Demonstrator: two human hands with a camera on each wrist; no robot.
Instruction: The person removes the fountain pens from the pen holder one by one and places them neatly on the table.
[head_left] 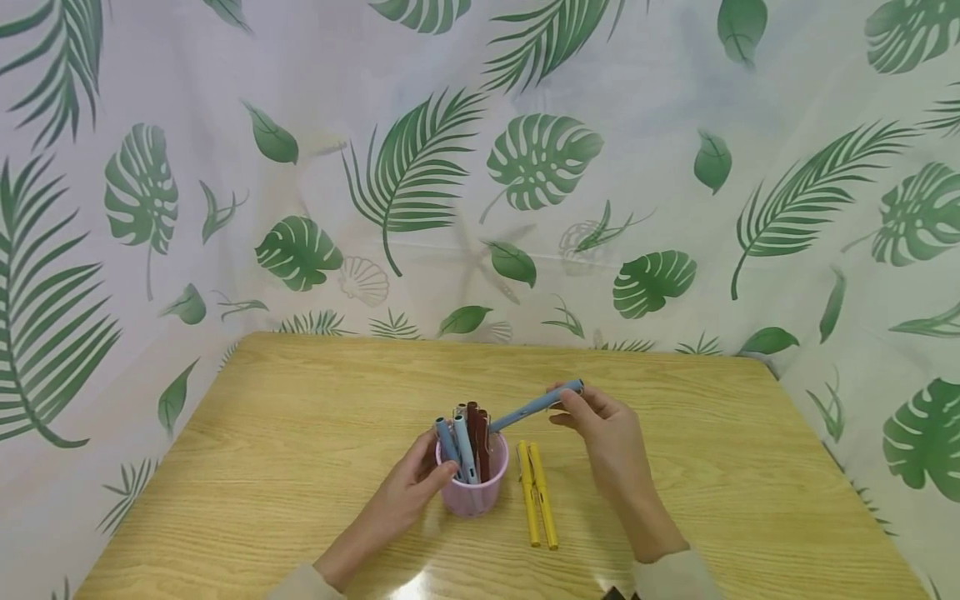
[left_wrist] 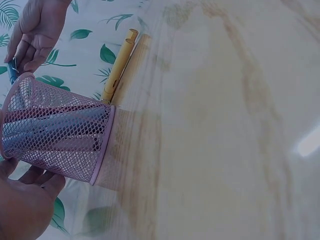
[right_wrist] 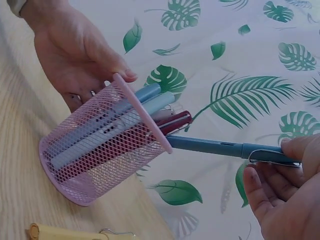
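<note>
A pink mesh pen cup (head_left: 472, 502) stands on the table, and my left hand (head_left: 408, 490) grips its left side, thumb at the rim. Inside lean several capped pens: blue, pale blue (right_wrist: 159, 102) and dark red (right_wrist: 182, 119) ones. My right hand (head_left: 613, 440) pinches a blue pen (head_left: 525, 412) by its clip end, to the right of the cup. That pen slants down to the left, and its lower end passes behind the rim (right_wrist: 142, 112) in the right wrist view. Both hands also show in the left wrist view.
Two yellow pens (head_left: 543, 500) lie side by side on the wooden table (head_left: 315, 433), just right of the cup. Behind the table's far edge hangs a white cloth (head_left: 450, 292) with green leaf prints.
</note>
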